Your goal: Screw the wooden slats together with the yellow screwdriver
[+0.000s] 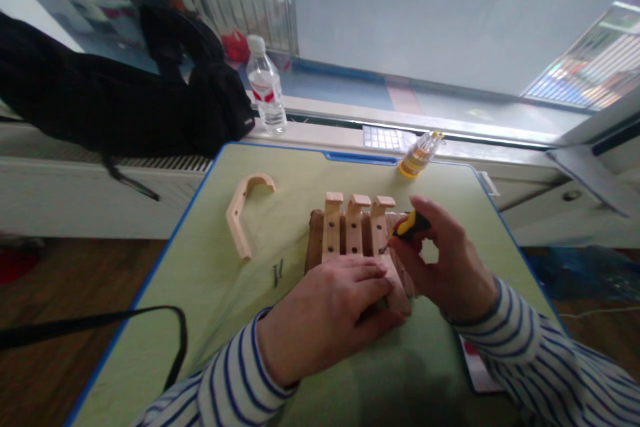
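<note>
A brown wooden board (314,241) lies on the desk with three pale curved wooden hooks side by side across it, each showing dark screw heads or holes. My left hand (327,313) presses down over the lower part of the right-hand wooden hook (379,227), fingers and thumb around it. In my right hand (450,263) is a short screwdriver (413,224) with a yellow and black handle. Its tip meets the lower screw of that hook. Another wooden hook (237,215) lies loose to the left, and two screws (277,271) rest near the board.
A glue bottle (419,155) stands at the desk's back right. On the sill behind are a water bottle (267,90) and a black bag (200,103). A black strap (173,310) hangs over the desk's left side. Beneath my right sleeve lies a flat card-like object (483,373).
</note>
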A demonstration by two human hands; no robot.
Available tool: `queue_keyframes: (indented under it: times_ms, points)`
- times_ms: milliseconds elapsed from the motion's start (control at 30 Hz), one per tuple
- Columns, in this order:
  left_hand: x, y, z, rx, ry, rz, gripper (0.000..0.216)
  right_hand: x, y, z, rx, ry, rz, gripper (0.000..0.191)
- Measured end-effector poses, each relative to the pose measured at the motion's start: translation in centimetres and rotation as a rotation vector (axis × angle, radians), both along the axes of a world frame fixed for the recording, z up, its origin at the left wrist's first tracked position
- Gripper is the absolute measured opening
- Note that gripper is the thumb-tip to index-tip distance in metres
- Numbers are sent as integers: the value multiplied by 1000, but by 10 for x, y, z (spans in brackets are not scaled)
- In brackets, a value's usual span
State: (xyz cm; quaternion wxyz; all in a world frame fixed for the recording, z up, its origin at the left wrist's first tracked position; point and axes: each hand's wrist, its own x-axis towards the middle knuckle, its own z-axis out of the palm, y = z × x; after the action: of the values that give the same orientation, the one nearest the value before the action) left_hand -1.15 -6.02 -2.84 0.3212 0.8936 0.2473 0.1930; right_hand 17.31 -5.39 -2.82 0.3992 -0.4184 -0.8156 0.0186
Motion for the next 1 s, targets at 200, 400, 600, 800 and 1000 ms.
queue_keyframes:
  times_ms: [200,400,600,800,1000]
  points:
    - [0,0,1,-2,13,1,26,-1,1,-8,18,31,-22,73]
    - [0,0,2,6,11,16,27,-1,1,-16,-16,120,-54,72]
    - [0,-1,4,2,-2,11,23,2,-2,-2,-17,20,1,70]
    - [0,-2,2,37,-19,24,24,9,-8,9,-139,-21,56,71]
    - [0,0,2,16,-9,11,23,8,-4,6,-50,-38,66,69]
